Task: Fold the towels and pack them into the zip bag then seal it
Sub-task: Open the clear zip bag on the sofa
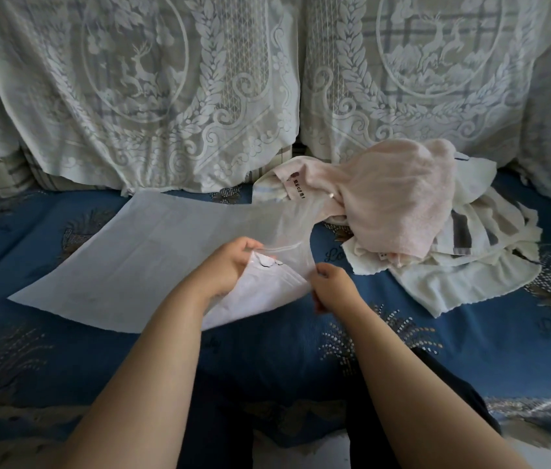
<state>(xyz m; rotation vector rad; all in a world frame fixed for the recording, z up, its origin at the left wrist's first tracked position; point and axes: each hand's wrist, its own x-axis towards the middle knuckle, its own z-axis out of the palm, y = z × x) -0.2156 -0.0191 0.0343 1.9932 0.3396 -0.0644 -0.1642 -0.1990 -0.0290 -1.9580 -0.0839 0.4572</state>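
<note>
A large translucent white zip bag [138, 262] lies flat on the blue sofa seat, its zip end lifted toward me. My left hand [230, 265] pinches the bag's near edge by the zip strip. My right hand [330, 286] pinches the same edge a little to the right. A crumpled pink towel [399, 198] sits on top of a heap of white towels [453, 282], one with grey stripes, at the right of the seat. All the towels are unfolded and outside the bag.
The blue patterned sofa seat [47, 350] stretches across the view. White lace covers [166, 96] hang over the back cushions. My dark trousered legs [436, 401] show at the bottom.
</note>
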